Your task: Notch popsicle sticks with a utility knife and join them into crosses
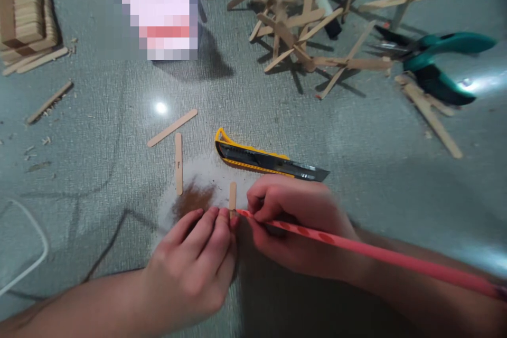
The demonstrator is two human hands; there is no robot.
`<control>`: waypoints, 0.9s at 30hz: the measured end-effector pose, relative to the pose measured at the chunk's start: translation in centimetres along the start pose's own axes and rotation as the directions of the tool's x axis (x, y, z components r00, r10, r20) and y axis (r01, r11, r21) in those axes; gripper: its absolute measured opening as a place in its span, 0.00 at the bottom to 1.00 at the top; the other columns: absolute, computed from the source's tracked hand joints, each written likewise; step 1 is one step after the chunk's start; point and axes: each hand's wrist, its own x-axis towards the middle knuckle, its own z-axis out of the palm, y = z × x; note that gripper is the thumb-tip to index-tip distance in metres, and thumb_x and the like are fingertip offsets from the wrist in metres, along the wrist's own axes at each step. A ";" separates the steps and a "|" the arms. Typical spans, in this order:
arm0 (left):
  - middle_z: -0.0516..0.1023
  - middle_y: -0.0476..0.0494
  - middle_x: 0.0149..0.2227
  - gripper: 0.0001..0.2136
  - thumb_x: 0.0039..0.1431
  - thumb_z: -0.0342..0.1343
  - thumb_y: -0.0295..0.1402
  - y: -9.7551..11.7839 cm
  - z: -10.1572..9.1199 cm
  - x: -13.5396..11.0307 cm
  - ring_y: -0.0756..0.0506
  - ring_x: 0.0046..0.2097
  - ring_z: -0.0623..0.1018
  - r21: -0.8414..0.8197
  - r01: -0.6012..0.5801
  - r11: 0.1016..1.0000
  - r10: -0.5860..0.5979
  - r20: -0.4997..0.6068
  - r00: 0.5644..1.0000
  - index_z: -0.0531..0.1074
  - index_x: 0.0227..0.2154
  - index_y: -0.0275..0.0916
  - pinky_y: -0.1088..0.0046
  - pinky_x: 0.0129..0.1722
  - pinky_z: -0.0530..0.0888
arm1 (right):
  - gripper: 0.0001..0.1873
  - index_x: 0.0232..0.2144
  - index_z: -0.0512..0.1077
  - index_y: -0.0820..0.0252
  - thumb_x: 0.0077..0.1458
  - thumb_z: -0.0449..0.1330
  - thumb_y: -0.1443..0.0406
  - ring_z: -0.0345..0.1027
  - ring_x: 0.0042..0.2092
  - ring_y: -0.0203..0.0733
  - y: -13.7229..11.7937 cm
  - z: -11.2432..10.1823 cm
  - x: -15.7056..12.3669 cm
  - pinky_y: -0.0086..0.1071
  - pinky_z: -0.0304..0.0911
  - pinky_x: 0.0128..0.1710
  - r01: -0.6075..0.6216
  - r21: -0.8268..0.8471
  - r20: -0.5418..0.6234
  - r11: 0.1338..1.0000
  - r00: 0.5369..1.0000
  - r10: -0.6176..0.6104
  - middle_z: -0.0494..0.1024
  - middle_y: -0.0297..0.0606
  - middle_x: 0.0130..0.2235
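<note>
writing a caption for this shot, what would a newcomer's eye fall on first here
Probably the long pink pencil in the right hand, slanting from the right edge to a flat pale wooden stick held by the left hand. Next, the yellow-and-black utility knife lying just beyond the right hand, and the tangle of crossed wooden sticks at the top, right of centre, beside the green-handled metal pliers.

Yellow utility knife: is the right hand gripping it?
No: the right hand grips a red pencil, while the yellow utility knife lies on the tabletop beyond that hand.
</note>
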 end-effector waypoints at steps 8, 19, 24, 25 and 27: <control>0.83 0.32 0.45 0.13 0.64 0.49 0.21 -0.1 0.2 0.4 0.36 0.46 0.83 -0.006 0.010 1.000 -0.011 -0.014 1.000 0.79 0.42 0.26 0.57 0.41 0.84 | 0.12 0.24 0.60 0.57 0.52 0.58 0.74 0.60 0.25 0.29 -0.1 -0.1 -0.1 0.26 0.56 0.24 0.016 -0.022 0.019 1.000 1.000 -0.016 0.70 0.28 0.26; 0.83 0.32 0.45 0.13 0.65 0.49 0.21 0.0 0.1 0.3 0.36 0.46 0.83 -0.022 0.013 1.000 -0.013 -0.019 1.000 0.79 0.42 0.26 0.57 0.41 0.84 | 0.13 0.25 0.59 0.55 0.52 0.59 0.74 0.62 0.25 0.31 0.0 -0.2 0.1 0.26 0.58 0.23 0.053 -0.050 0.024 0.997 0.998 -0.052 0.71 0.28 0.26; 0.83 0.32 0.45 0.14 0.65 0.47 0.21 0.0 0.1 0.3 0.36 0.47 0.83 -0.025 0.009 1.000 -0.009 -0.015 1.000 0.79 0.43 0.26 0.57 0.42 0.84 | 0.14 0.24 0.59 0.55 0.51 0.59 0.75 0.62 0.25 0.31 0.1 -0.1 0.2 0.26 0.58 0.23 0.051 -0.019 0.014 0.999 0.999 -0.051 0.70 0.28 0.26; 0.83 0.32 0.45 0.14 0.65 0.47 0.21 -0.1 0.1 0.3 0.36 0.47 0.83 -0.028 0.008 1.000 -0.009 -0.015 1.000 0.79 0.43 0.26 0.57 0.41 0.84 | 0.14 0.24 0.58 0.55 0.50 0.59 0.75 0.62 0.25 0.31 0.1 -0.1 0.2 0.26 0.58 0.23 0.044 -0.017 0.022 0.999 0.999 -0.044 0.70 0.28 0.26; 0.83 0.32 0.45 0.13 0.66 0.48 0.21 -0.1 0.1 0.2 0.36 0.46 0.83 -0.027 0.009 1.000 -0.009 -0.013 1.000 0.78 0.43 0.25 0.57 0.41 0.84 | 0.15 0.24 0.58 0.55 0.49 0.59 0.76 0.62 0.25 0.31 0.1 -0.1 0.2 0.26 0.57 0.22 0.030 -0.016 0.034 0.999 0.999 -0.029 0.70 0.28 0.26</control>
